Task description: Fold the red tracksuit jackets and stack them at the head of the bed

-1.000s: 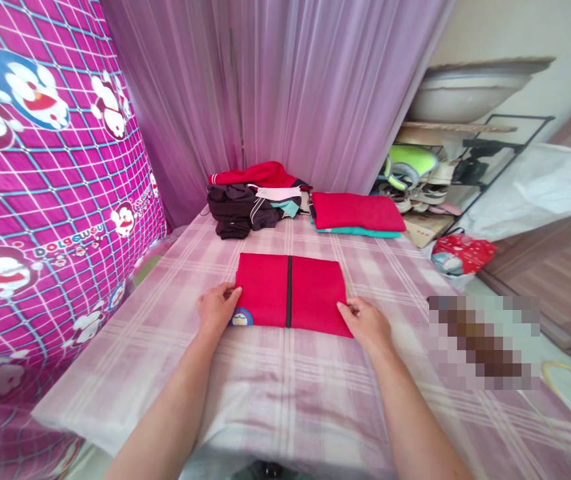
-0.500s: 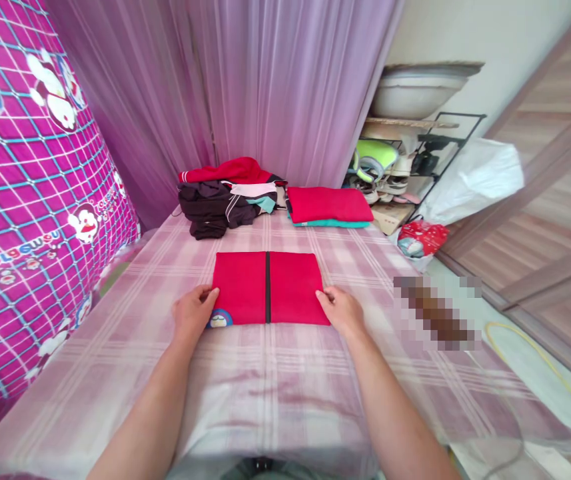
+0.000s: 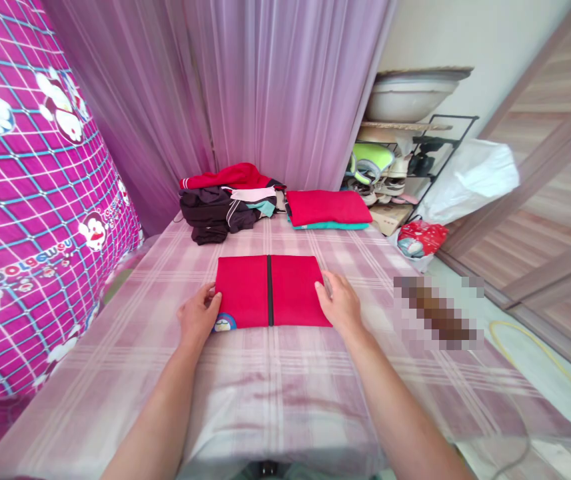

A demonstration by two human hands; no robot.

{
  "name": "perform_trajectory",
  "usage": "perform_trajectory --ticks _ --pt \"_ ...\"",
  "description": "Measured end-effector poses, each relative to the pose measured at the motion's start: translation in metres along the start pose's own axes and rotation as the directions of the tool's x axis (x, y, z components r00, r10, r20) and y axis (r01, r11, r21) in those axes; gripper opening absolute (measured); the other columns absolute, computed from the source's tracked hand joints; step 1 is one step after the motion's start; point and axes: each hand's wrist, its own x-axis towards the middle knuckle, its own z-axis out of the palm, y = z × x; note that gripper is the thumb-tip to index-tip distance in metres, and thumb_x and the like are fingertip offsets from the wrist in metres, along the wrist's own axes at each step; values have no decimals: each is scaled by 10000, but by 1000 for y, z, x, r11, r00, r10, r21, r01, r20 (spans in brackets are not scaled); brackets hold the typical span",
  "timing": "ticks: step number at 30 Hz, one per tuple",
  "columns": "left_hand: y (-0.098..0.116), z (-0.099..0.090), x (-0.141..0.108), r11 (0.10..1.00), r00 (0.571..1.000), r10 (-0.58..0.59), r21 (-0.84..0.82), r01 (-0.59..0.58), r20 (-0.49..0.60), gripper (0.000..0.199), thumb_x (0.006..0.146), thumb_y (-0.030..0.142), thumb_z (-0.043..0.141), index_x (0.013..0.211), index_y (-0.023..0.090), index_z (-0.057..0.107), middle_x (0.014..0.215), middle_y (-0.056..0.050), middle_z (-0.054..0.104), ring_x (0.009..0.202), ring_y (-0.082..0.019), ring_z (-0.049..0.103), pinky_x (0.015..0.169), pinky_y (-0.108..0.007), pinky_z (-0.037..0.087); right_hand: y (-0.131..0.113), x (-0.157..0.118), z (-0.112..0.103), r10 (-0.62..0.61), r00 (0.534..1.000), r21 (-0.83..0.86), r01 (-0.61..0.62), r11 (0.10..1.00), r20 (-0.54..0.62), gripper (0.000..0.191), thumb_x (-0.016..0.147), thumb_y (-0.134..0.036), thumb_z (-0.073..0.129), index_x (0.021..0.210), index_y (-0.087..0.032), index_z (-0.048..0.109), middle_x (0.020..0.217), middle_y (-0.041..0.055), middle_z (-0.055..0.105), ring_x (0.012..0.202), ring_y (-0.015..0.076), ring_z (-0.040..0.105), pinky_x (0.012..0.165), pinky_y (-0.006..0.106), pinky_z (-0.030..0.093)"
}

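Note:
A folded red jacket (image 3: 245, 290) lies flat as a neat rectangle, with a dark strip like a zipper down its middle and a round blue-and-white patch at its near left corner. At its left edge, my left hand (image 3: 198, 315) pinches the cloth, thumb on top and fingertips partly hidden at the side. My right hand (image 3: 341, 303) rests at the opposite edge, its thumb touching the cloth and its index finger spread away from the thumb. Both forearms reach in from the near side.
The plaid cloth (image 3: 285, 393) covers the bed or table. At the back lie a loose pile of dark clothes (image 3: 205, 210) and a folded stack of red and teal clothes (image 3: 330, 208). A shoe rack (image 3: 435, 150) stands right; a purple curtain (image 3: 275, 93) hangs behind.
The right hand's fingers have spread from a pinch on the jacket's edge. The left hand's grip looks slightly looser. The jacket lies as before; the view has shifted a little.

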Motion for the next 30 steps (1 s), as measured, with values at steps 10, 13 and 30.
perform_trajectory --ticks 10,13,30 --pt "-1 0 0 999 1000 2 -45 -1 18 399 889 326 533 1270 246 616 1028 -40 758 1026 -222 684 1039 -441 410 -99 50 44 -183 904 -143 255 956 386 590 982 -542 341 1506 -277 396 1614 102 293 1471 332 228 1147 624 151" --pt "-3 -1 -1 999 1000 -1 -41 2 20 412 878 317 544 1276 230 606 1074 -58 751 1061 -232 673 1023 -433 433 -101 45 64 -150 846 -174 273 946 511 620 980 -571 308 1530 -287 350 1622 101 278 1488 327 189 1150 646 104" --pt "60 36 50 859 913 379 311 -407 149 452 975 297 371 1373 196 561 1484 -119 513 1384 -303 437 1131 -551 329 -98 37 72 -188 884 -147 274 950 429 584 987 -541 304 1504 -291 407 1587 98 359 1457 305 286 1157 602 140"
